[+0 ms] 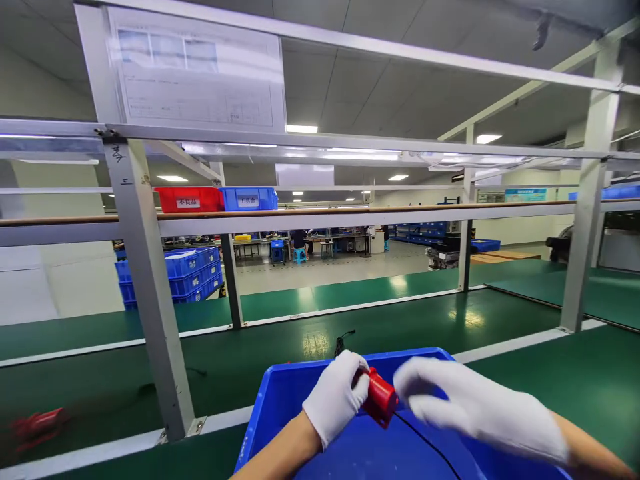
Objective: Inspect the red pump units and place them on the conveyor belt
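Observation:
My left hand [338, 395], in a white glove, is closed around a red cylindrical housing [381, 396] with a small flange at its lower side. A black cable [425, 440] runs from the housing's end down to the right. Just right of the housing, my white-gloved right hand [465, 403] is blurred, its thumb and fingers apart with nothing visible between them. Both hands are over a large blue bin [357, 363], whose bare floor shows beneath them.
Behind the bin, a black cable with a plug [341, 343] lies on the green conveyor belt [400, 327]. Another red part [39, 424], blurred, lies at far left. Metal posts [150, 287] stand along the bench. A shelf above holds a red box [190, 199] and a blue box [249, 198].

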`<action>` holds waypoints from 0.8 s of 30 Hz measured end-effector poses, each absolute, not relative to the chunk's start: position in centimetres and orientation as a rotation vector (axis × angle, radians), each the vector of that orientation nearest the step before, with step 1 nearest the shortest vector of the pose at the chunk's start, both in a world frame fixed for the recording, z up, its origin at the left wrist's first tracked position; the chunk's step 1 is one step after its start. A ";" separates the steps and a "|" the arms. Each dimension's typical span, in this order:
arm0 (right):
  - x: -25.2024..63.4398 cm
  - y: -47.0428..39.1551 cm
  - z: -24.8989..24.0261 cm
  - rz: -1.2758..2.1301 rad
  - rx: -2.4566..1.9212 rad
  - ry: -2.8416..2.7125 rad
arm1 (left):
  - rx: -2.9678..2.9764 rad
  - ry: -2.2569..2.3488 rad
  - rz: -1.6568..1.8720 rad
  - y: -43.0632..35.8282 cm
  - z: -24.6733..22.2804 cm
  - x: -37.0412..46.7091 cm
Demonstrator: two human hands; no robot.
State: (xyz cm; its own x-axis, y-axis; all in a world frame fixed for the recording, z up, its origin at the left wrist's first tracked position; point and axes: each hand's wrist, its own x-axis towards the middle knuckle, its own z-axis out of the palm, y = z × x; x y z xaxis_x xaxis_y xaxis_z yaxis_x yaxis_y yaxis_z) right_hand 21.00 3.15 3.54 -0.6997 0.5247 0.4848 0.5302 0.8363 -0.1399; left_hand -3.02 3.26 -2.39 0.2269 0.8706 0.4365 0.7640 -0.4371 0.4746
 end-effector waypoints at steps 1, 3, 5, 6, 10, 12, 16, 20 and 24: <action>20.2 4.2 2.6 0.169 -0.893 -2.481 | 2.313 1.552 1.060 3.3 -2.3 -3.2; 18.6 5.9 0.4 0.529 -1.096 -2.417 | 2.293 1.516 1.148 3.2 -2.2 -3.3; 17.5 6.4 -1.6 0.684 -1.176 -2.376 | 2.287 1.476 1.190 3.0 -2.2 -3.2; 17.2 6.3 -2.3 0.684 -1.196 -2.373 | 2.290 1.448 1.209 2.9 -2.2 -3.1; 16.7 4.4 -3.0 0.489 -1.369 -2.301 | 2.358 1.299 1.310 2.6 -2.5 -3.0; 16.5 3.6 -2.7 0.357 -1.416 -2.319 | 2.430 1.237 1.346 2.5 -2.6 -2.9; 16.0 3.1 -2.7 0.169 -1.476 -2.353 | 2.750 1.138 1.326 2.0 -2.7 -2.4; 16.4 3.4 -3.5 0.100 -1.387 -2.341 | 2.929 1.041 1.293 1.1 -2.2 -1.8; 17.4 3.9 -3.2 0.220 -1.179 -2.289 | 2.490 1.101 1.593 0.5 -1.6 -2.6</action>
